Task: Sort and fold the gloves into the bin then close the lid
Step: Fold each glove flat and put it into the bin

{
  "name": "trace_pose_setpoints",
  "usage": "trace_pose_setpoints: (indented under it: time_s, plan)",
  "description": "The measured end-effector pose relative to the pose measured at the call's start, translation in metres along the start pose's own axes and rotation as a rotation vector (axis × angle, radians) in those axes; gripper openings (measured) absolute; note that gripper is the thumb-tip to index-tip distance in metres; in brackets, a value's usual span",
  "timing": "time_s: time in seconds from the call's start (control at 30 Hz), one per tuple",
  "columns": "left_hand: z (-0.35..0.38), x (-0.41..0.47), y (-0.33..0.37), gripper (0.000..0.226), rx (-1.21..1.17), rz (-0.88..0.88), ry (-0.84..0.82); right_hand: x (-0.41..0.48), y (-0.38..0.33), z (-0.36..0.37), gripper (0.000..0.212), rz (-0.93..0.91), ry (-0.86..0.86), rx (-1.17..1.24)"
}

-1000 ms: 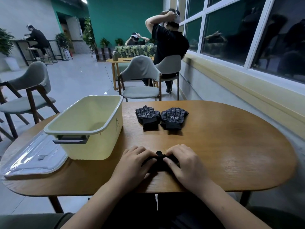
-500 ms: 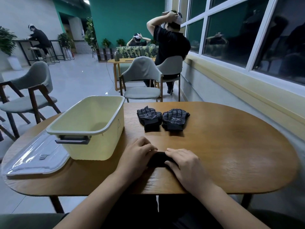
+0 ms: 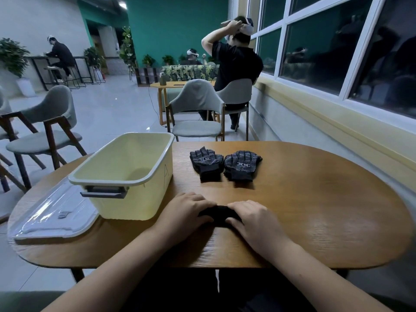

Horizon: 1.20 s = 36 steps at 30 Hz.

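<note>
A black folded glove bundle (image 3: 219, 214) lies on the wooden table near its front edge. My left hand (image 3: 186, 212) grips its left end and my right hand (image 3: 252, 219) covers its right end; most of the bundle is hidden under my fingers. Two black dotted gloves lie flat side by side further back, one on the left (image 3: 206, 162) and one on the right (image 3: 242, 164). The pale yellow bin (image 3: 126, 176) stands open to the left with nothing visible inside. Its clear lid (image 3: 54, 212) lies flat left of the bin.
The table (image 3: 315, 210) is oval, its right half bare wood. Grey chairs (image 3: 195, 113) stand behind the table and to the left. A seated person (image 3: 236, 64) is behind, by the window wall on the right.
My hands have rolled the black glove bundle a little away from me and tightened around it. The view has risen slightly. The two flat gloves, bin and lid have not moved.
</note>
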<state>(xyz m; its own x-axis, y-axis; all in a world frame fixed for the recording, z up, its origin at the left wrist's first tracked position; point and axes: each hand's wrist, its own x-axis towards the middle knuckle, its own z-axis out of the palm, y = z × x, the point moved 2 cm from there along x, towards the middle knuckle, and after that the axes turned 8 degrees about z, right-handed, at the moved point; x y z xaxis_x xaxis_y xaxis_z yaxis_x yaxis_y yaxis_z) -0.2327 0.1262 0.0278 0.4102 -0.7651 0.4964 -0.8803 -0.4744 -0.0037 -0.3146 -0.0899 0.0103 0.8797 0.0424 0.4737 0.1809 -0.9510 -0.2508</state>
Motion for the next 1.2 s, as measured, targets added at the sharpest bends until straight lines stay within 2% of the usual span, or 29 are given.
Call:
trace_pose_setpoints:
  time_s: [0.1, 0.2, 0.43, 0.5, 0.63, 0.83, 1.2]
  plan:
    - [0.0, 0.008, -0.002, 0.042, 0.049, 0.067, -0.021, 0.007, 0.001, -0.004, 0.038, -0.03, -0.015, 0.015]
    - [-0.015, 0.017, -0.003, 0.039, 0.099, 0.118, -0.007, 0.023, -0.001, -0.019, 0.03, -0.049, -0.012, 0.075]
    - [-0.111, 0.042, -0.021, 0.035, 0.156, 0.162, 0.113, 0.084, -0.043, -0.078, 0.023, -0.111, 0.103, 0.158]
    - [-0.137, 0.041, -0.037, 0.032, 0.126, 0.115, 0.1, 0.107, -0.06, -0.082, 0.021, -0.114, 0.104, 0.162]
    - [-0.167, 0.037, -0.084, 0.027, 0.114, 0.014, 0.063, 0.156, -0.093, -0.07, 0.029, -0.092, 0.071, 0.186]
    - [-0.173, 0.031, -0.154, 0.029, 0.176, -0.11, 0.016, 0.221, -0.128, -0.032, 0.025, 0.054, -0.089, 0.333]
    - [-0.156, 0.051, -0.213, 0.026, 0.256, -0.34, -0.226, 0.276, -0.154, 0.004, 0.025, 0.068, -0.165, 0.08]
